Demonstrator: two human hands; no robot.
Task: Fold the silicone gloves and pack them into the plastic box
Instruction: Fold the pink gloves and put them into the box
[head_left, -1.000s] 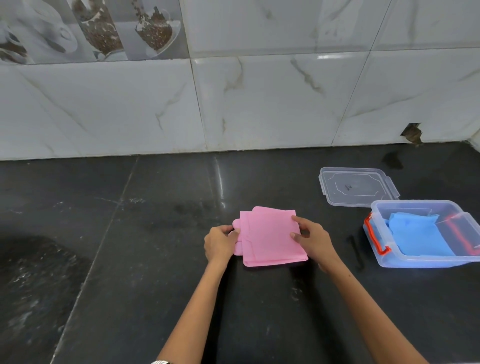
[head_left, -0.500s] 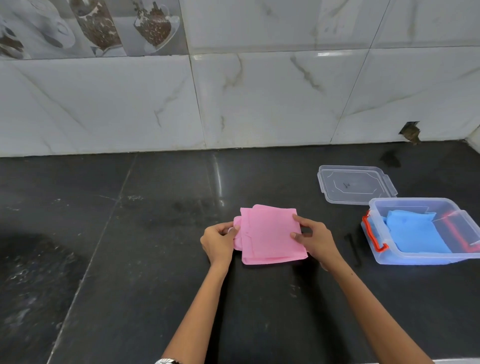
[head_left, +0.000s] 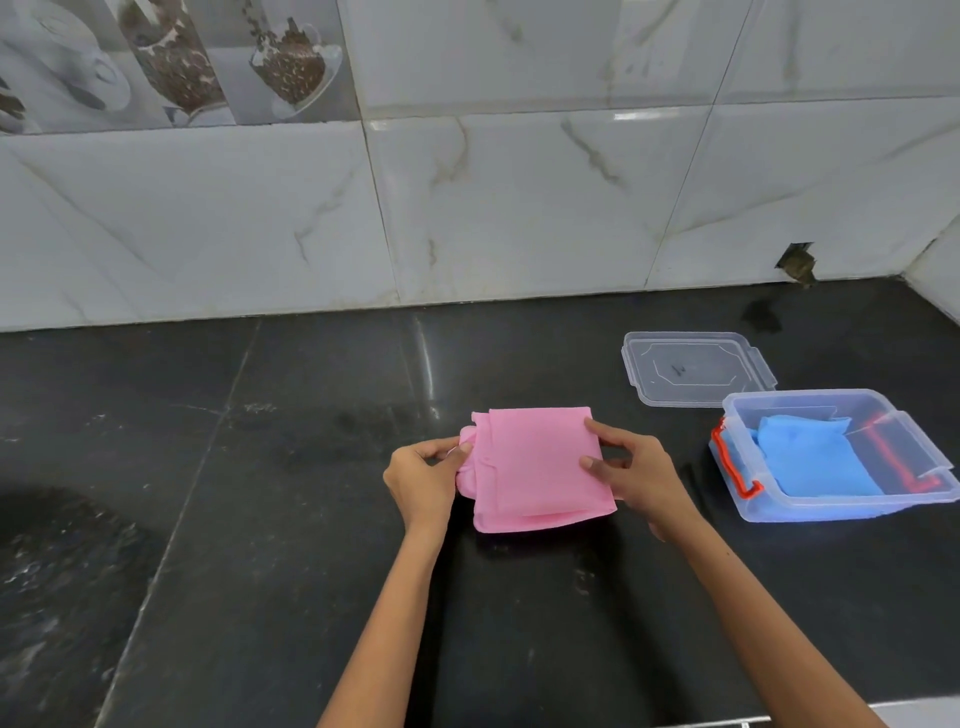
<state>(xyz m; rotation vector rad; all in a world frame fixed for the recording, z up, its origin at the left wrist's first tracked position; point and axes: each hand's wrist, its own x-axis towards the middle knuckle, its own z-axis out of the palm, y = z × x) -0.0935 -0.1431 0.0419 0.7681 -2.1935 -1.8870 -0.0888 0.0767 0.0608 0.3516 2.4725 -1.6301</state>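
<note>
Here, a folded pink silicone glove (head_left: 540, 465) sits near the middle of the dark stone desk (head_left: 260, 519), held from both sides. The left hand (head_left: 423, 480) grips its left edge, where bunched glove fingers stick out of the fold, with thumb and fingers curled round that edge. The right hand (head_left: 631, 470) pinches the right edge, thumb on the top layer and the other fingers tucked underneath. Whether the glove lies flat on the desk or is lifted slightly off it cannot be told.

To the right, well apart from the glove, stands the clear plastic box (head_left: 769, 512) with red latches on its short ends. A folded blue glove (head_left: 815, 460) lies inside it on the bottom. The box's transparent lid (head_left: 696, 369) rests flat on the desk just behind the box, nearer the wall. A small dark thin object (head_left: 693, 480) lies on the desk between the right hand and the box; what it is cannot be made out. Pale marbled tiles (head_left: 519, 208) cover the wall behind.
</note>
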